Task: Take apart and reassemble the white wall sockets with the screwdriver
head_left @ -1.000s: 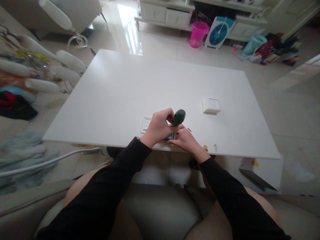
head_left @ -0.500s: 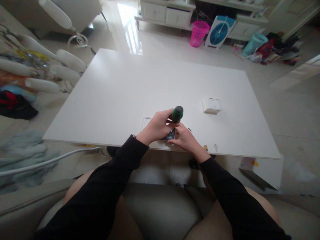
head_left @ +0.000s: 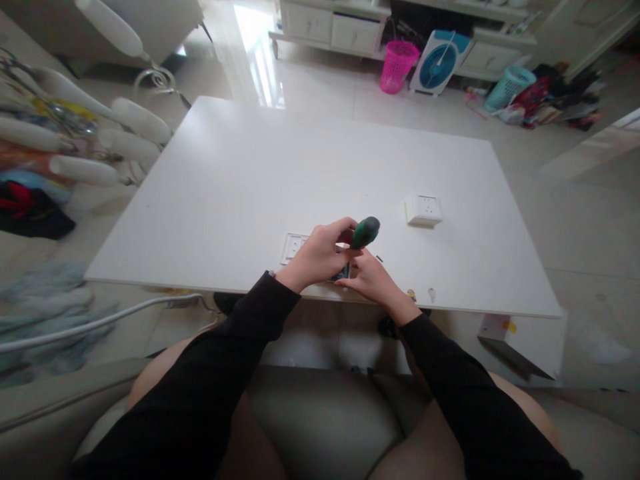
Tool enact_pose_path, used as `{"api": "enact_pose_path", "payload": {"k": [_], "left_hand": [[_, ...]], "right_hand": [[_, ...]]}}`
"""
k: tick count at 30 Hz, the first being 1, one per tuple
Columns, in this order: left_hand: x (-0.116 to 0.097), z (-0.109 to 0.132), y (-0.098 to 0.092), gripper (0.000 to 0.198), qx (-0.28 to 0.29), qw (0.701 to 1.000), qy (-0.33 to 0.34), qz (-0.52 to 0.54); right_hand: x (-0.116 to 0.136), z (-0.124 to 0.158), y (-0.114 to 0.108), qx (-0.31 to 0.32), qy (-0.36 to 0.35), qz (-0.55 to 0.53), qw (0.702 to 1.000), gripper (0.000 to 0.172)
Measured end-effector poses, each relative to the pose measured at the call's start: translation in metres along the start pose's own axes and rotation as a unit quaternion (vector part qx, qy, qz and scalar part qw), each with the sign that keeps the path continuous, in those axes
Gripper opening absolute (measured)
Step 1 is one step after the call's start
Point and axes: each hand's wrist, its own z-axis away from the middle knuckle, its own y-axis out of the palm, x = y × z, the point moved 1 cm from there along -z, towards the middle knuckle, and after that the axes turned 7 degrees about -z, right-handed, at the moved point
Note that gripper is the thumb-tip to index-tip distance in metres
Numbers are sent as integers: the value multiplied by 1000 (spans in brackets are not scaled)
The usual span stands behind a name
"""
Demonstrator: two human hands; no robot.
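Note:
My left hand point(head_left: 320, 252) is closed around the green and black handle of a screwdriver point(head_left: 367, 232). The handle leans to the right, and my fingers hide its shaft and tip. Below it, at the table's front edge, my right hand point(head_left: 371, 279) grips a small dark-faced part point(head_left: 343, 272) between thumb and fingers. Most of that part is covered by both hands, so I cannot make out its kind. Just left of my left hand lies a white socket faceplate point(head_left: 293, 249), partly hidden by the hand.
On the white table point(head_left: 260, 173), a boxed white wall socket point(head_left: 424, 210) stands to the right. A small dark piece point(head_left: 379, 259) lies beside my right hand. Two small items, one yellowish point(head_left: 411, 294) and one metallic point(head_left: 432, 294), are near the front edge. White lamp arms point(head_left: 140, 120) stand at left.
The screwdriver handle has tipped to the right, and my left hand has turned and shifted slightly right with it. More of the faceplate shows now. My right hand stays in place.

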Motion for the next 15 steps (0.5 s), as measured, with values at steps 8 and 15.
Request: {"api": "enact_pose_path", "payload": {"k": [8,15], "left_hand": [[1,4,-3,12,32,995,43,-84],[-1,3,2,20,-43,986,29,-157]], "right_hand": [[-2,0,0,10,6,0,1000,45],[-3,1,3,-3,10,12,1000,44]]}}
